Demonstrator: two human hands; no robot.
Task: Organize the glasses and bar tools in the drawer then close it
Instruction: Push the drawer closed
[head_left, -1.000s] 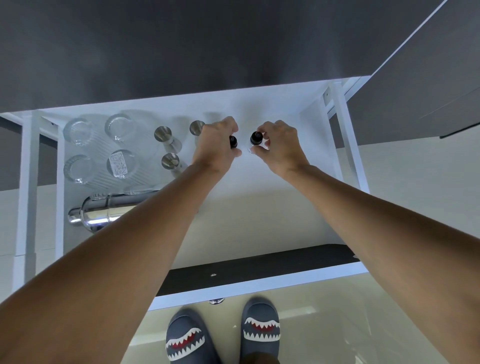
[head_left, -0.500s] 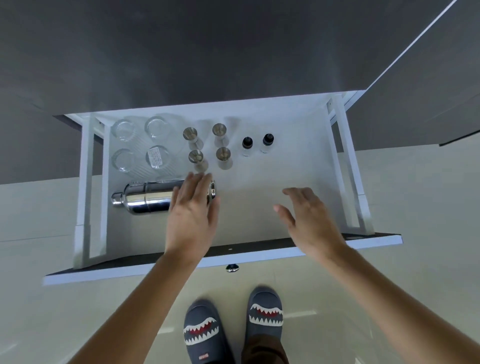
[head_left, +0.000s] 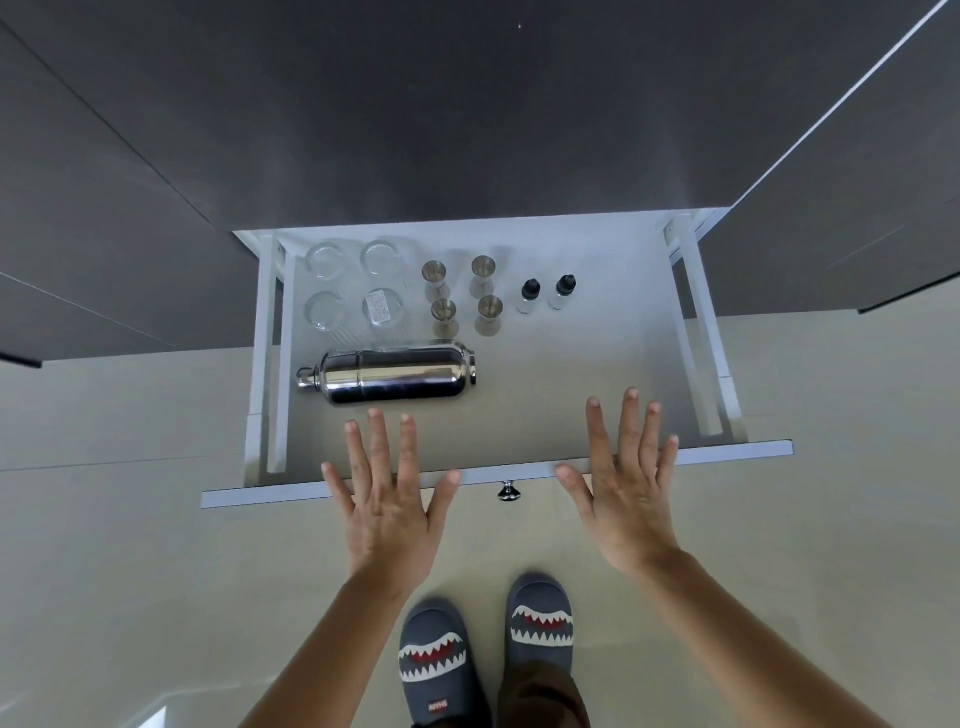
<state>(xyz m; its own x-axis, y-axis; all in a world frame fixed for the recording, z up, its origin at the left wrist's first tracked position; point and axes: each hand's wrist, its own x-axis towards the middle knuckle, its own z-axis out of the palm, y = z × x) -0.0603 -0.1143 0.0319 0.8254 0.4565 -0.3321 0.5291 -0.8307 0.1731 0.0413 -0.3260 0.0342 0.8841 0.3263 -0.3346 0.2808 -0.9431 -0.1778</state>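
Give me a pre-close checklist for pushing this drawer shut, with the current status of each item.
1. Both hands free: left hand and right hand are open and hold nothing. Ok.
2. Glasses grouped at the back left, clear of the drawer front. Ok.
3. Jiggers upright in a block. Ok.
4. Bottles upright, side by side. Ok.
5. Shaker lies on its side and could roll when the drawer moves. Not ok.
6. Height clearance under the counter. Cannot tell.
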